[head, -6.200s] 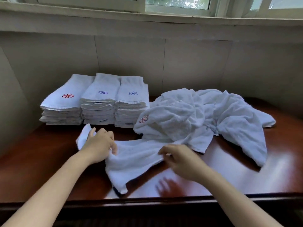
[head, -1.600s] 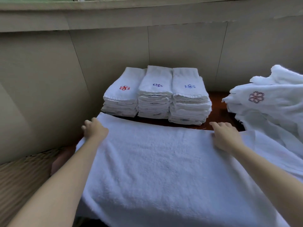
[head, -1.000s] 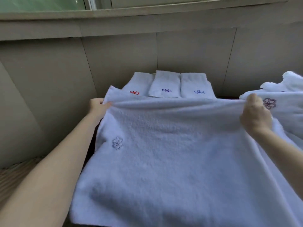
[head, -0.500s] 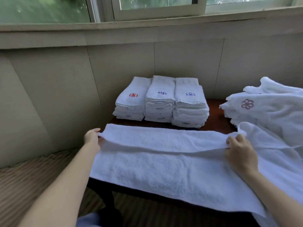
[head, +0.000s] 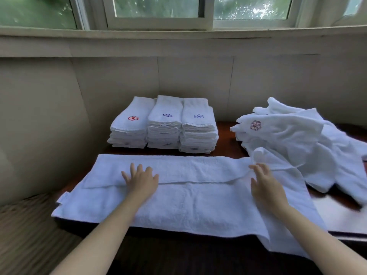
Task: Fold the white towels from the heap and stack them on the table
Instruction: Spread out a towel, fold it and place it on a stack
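Note:
A white towel [head: 198, 201] lies spread across the near part of the dark wooden table [head: 228, 150], with its far long edge folded toward me over the middle. My left hand [head: 141, 179] rests flat on the fold, fingers apart. My right hand [head: 264, 183] lies open on the towel's right part, close to a bunched corner. Three stacks of folded white towels [head: 164, 126] with red and blue flower emblems stand at the back. The heap of loose white towels [head: 301, 139] sits at the right, touching the spread towel.
A tiled wall and a window sill [head: 178, 34] rise right behind the table. The towel's near edge hangs over the table's front edge. Striped flooring [head: 25, 235] shows at the lower left, beyond the table's left end.
Both hands have let go of the towel's far edge after folding it toward me. They now lie flat on the towel, the left hand further toward the middle.

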Motion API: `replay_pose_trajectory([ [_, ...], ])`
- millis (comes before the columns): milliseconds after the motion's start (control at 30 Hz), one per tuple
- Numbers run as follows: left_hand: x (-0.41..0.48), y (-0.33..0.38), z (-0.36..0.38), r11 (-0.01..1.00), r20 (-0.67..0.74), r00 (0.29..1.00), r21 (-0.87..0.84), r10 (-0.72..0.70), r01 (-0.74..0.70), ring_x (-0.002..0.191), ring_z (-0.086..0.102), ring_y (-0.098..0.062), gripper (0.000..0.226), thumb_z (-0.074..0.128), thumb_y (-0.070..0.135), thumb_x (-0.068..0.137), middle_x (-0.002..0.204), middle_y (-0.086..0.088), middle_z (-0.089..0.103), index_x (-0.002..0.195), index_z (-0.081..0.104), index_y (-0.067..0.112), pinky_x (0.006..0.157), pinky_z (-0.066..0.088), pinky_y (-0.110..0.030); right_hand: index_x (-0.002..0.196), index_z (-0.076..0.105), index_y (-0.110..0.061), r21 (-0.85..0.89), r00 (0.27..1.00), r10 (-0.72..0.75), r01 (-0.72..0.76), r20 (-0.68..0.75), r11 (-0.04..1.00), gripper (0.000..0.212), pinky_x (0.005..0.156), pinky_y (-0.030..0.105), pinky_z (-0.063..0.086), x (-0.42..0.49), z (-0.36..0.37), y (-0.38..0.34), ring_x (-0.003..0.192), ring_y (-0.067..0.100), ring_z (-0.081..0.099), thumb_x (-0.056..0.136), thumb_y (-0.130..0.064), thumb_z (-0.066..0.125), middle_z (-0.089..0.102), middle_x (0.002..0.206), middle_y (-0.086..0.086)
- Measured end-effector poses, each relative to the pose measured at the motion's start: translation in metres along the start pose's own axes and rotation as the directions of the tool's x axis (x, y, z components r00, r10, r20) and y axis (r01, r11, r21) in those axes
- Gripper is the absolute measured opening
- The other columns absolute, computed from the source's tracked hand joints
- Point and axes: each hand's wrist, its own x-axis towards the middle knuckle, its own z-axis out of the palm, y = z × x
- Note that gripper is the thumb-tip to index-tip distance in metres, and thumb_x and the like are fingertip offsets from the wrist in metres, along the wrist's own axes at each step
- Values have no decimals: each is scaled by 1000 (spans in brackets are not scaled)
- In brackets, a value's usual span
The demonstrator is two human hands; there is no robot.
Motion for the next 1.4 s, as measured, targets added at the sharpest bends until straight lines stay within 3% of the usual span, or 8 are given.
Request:
replay_pose_trajectory([
  [267, -5, 84, 34, 981, 168, 967, -46, 192, -187, 148, -2, -20, 60, 16, 65, 94, 161, 5, -1, 149, 14, 41, 111, -1, -59, 133, 43, -16, -170, 943, 171, -126, 286, 977, 40, 105, 37, 31, 9, -7, 55, 127, 30, 39, 99, -34, 31, 41, 139, 11],
  [500, 18, 21, 23, 982, 169, 969, 35, 178, -187, 148, 0, -15, 59, 16, 62, 96, 161, 8, -4, 150, 7, 43, 117, 1, -47, 123, 49, -18, -329, 955, 163, -76, 247, 941, 38, 92, 39, 37, 21, -10, 69, 117, 32, 40, 98, -41, 32, 43, 129, 8],
  [633, 13, 33, 23, 989, 186, 973, 33, 135, -144, 148, -2, -19, 59, 16, 58, 98, 161, 4, -6, 152, 5, 38, 117, 2, -49, 123, 51, -11, 0, 932, 309, -315, 190, 949, 36, 96, 42, 39, 35, -10, 71, 117, 37, 45, 93, -30, 47, 53, 124, 12],
  [833, -6, 94, 25, 941, 129, 933, -60, 337, -332, 147, 5, -21, 53, 30, 49, 100, 160, -1, 9, 148, 24, 29, 116, 2, -49, 112, 54, -2, 899, 714, 575, -428, 400, -94, 31, 50, 24, 47, 57, -20, 57, 62, 17, 57, 82, 6, 57, 56, 78, 8],
  [933, -13, 113, 31, 913, 108, 909, -117, 403, -391, 146, 9, -19, 51, 32, 48, 99, 159, 1, 13, 147, 29, 31, 116, 3, -49, 95, 57, -12, 900, 642, 635, -359, 430, -247, 12, 52, 22, 48, 63, -22, 60, 68, 14, 58, 90, -2, 57, 60, 80, 4],
  [1133, -6, 114, 33, 921, 93, 919, -110, 383, -373, 144, 18, -19, 50, 31, 52, 98, 157, 3, 20, 145, 32, 35, 116, 8, -52, 101, 58, -9, 907, 693, 621, -416, 365, -69, 15, 58, 29, 43, 71, -45, 73, 65, 20, 52, 92, -1, 49, 55, 76, 9],
  [1267, 3, 108, 32, 932, 143, 922, -89, 360, -351, 145, 13, -17, 52, 24, 55, 98, 159, 4, 14, 147, 25, 38, 114, 5, -56, 86, 58, 2, 776, 772, 614, -487, 167, 401, 17, 52, 26, 36, 72, -68, 102, 65, 19, 45, 87, 9, 43, 47, 70, 8],
  [1400, 6, 105, 35, 918, 73, 920, -123, 386, -376, 138, 28, -19, 40, 31, 51, 98, 151, 3, 30, 133, 41, 35, 112, 10, -57, 69, 48, -9, 144, 858, 499, -513, 122, 846, 23, 58, 31, 31, 50, -66, 131, 65, 24, 43, 92, -10, 50, 48, 68, 10],
])
